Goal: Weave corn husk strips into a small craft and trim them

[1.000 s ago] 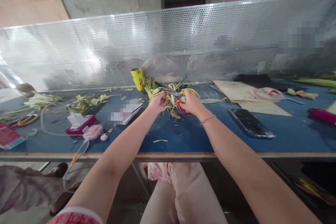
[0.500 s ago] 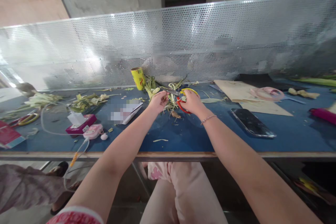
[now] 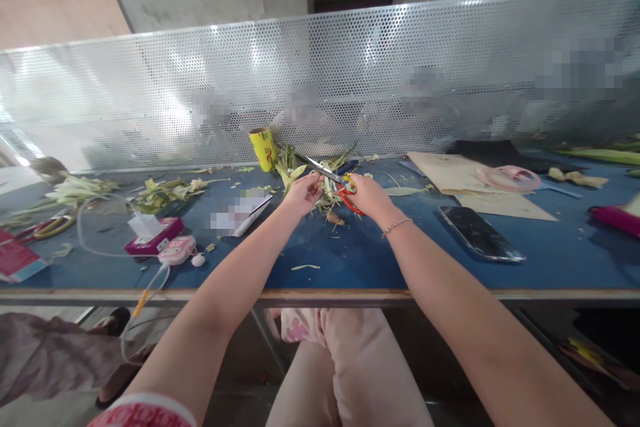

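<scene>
My right hand (image 3: 367, 195) is closed around the handles of a pair of scissors (image 3: 345, 195) with red and yellow grips. Its metal blades point up and left, over a heap of pale green plant scraps (image 3: 327, 199). Close to the blades, my left hand (image 3: 304, 193) is pinched shut at the fingertips; what it holds is too small to make out. Just behind it lie green leaves (image 3: 289, 163), beside a yellow cardboard tube (image 3: 263, 149) standing tilted. A brown, root-like piece (image 3: 335, 218) rests on the blue table below the scissors.
Left of my arms are a white phone-like object (image 3: 243, 213), a magenta tissue box (image 3: 155, 237), a pink case (image 3: 177, 250) with a cable, and leaf piles (image 3: 167, 195). On the right lie a black phone (image 3: 481, 233), brown paper (image 3: 450, 177) and a tape roll (image 3: 510, 178). A perforated metal screen (image 3: 340, 80) borders the back.
The scissors have shifted in my right hand: their handles look closer together and a bright blade tip now shows further up-left. My left hand stays almost in place.
</scene>
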Action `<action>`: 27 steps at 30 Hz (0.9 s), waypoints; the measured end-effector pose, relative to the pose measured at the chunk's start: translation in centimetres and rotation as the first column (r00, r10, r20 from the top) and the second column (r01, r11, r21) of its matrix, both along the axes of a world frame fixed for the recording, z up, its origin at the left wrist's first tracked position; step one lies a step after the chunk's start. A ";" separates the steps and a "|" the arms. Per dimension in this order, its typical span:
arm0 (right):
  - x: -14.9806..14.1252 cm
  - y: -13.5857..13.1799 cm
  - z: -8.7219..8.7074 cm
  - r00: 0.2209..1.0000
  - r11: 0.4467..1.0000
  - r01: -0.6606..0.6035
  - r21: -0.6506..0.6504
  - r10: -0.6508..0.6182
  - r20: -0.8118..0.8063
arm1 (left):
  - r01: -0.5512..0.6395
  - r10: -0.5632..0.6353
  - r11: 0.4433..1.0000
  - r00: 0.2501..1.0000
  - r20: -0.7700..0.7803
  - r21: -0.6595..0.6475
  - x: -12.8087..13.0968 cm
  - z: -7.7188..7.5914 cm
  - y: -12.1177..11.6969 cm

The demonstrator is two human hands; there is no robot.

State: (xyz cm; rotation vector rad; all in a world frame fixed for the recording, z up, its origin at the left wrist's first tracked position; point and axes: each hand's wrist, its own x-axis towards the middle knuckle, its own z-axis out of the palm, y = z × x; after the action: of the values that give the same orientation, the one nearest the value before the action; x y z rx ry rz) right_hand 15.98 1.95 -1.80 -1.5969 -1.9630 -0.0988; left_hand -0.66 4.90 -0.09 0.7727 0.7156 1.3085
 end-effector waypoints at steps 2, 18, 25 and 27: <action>0.0 -0.1 0.0 1.000 1.000 -0.007 0.006 0.007 0.001 | 0.002 -0.002 1.000 1.000 0.002 0.001 0.0 -0.1 0.0; -0.5 -0.2 -0.1 1.000 0.998 0.003 0.056 -0.003 0.011 | -0.010 0.010 1.000 1.000 0.015 0.003 0.1 0.0 -0.2; -0.3 -0.4 0.4 0.998 0.997 0.068 0.019 -0.068 0.003 | 0.005 -0.005 1.000 0.999 0.032 -0.008 0.0 0.1 -0.1; -0.3 -0.5 0.4 0.998 0.998 0.069 0.015 -0.069 0.004 | 0.008 -0.008 1.000 0.999 0.031 -0.012 0.0 0.1 -0.1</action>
State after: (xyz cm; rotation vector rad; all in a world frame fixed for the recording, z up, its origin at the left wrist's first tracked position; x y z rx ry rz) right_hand 15.66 1.50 -1.42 -1.6561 -1.9069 -0.1446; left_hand -0.70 4.81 0.03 0.7429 0.6942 1.3054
